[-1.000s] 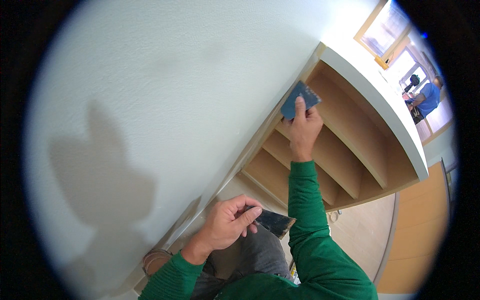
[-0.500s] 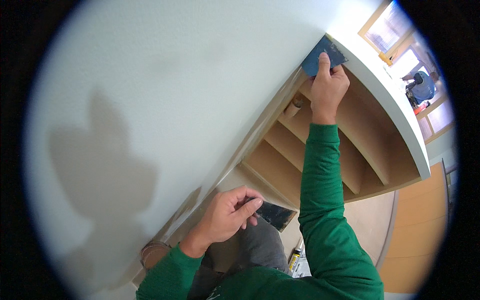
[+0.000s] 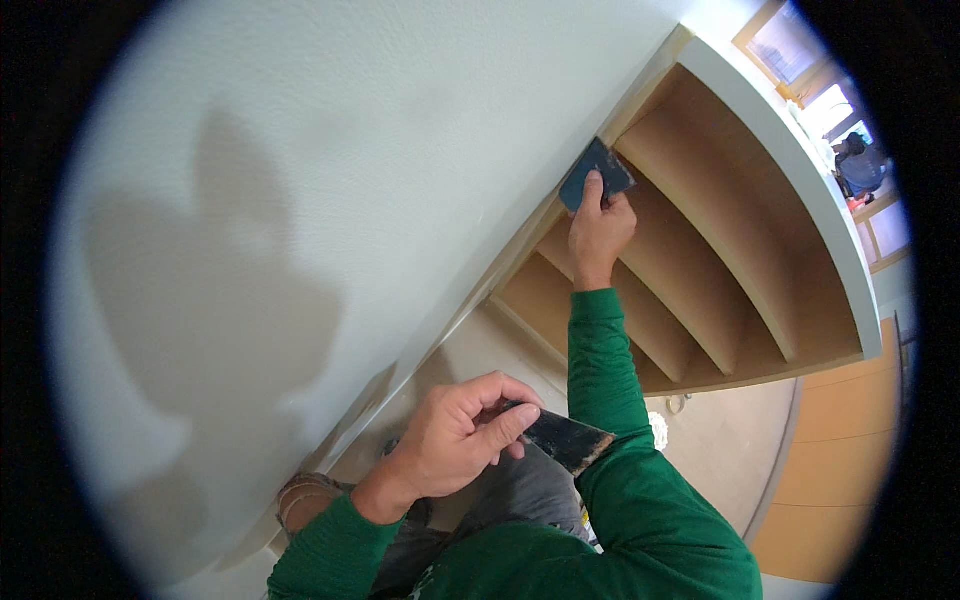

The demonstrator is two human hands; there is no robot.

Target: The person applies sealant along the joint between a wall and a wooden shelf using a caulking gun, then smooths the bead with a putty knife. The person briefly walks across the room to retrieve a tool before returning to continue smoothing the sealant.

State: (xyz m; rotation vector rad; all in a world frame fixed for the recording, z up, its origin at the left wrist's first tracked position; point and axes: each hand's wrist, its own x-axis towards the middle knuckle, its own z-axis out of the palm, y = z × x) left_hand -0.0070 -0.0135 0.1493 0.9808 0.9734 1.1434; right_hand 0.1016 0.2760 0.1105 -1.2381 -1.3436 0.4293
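My right hand (image 3: 600, 225) grips a blue flat scraper (image 3: 600, 180) at the seam where the white textured wall (image 3: 400, 150) meets the near side edge of a curved wooden shelf unit (image 3: 720, 190) with a white top edge. My left hand (image 3: 460, 435) is closed on a dark flat scraper (image 3: 560, 440) with a pale, worn edge, held low over my legs. My right arm passes just right of this scraper.
My shadow falls on the wall. A shoe (image 3: 305, 500) shows by the baseboard. At the upper right, beyond the unit, a person (image 3: 858, 165) in blue is near framed glass panes (image 3: 785, 45). A curved orange panel (image 3: 830, 460) stands at the lower right.
My right hand rose with the blue scraper to the top corner by the wall, then came back down and left along the seam. My left hand still holds the dark scraper.
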